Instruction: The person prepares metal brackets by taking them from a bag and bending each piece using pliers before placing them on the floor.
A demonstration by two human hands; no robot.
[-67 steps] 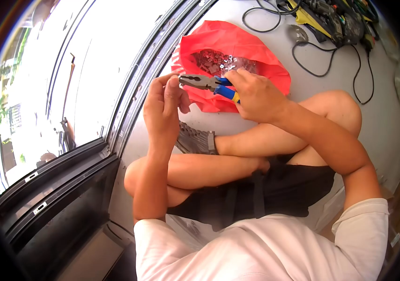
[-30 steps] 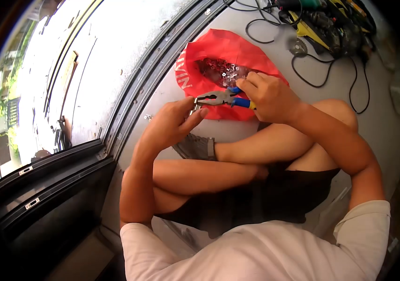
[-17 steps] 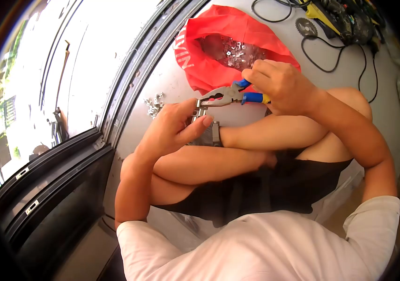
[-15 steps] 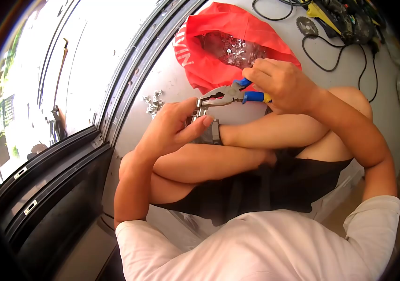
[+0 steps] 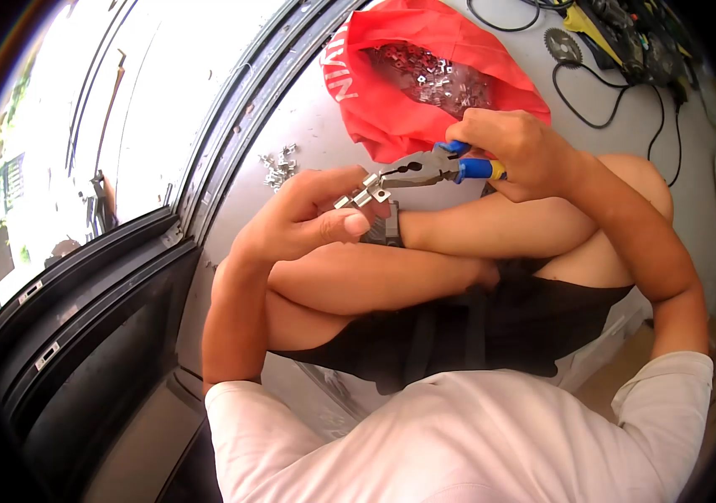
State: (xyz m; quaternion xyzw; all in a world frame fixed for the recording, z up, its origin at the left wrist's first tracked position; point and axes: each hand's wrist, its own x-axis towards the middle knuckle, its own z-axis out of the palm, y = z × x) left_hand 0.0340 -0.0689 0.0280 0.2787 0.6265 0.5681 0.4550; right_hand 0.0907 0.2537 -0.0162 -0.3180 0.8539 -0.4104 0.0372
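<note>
Ahead of the black shorts: left hand, half closed, thumb and fingers round small metal clips, newly turned into fuller view, so the work there shows better; right hand, closed on blue-handled pliers, toward twelve, tips at the clips. Beyond: loose clips, floor, between ten and eleven; red bag of metal bits, twelve; power tools, one.

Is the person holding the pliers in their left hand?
No, the right hand grips the pliers, while the left hand holds small metal pieces.
</note>
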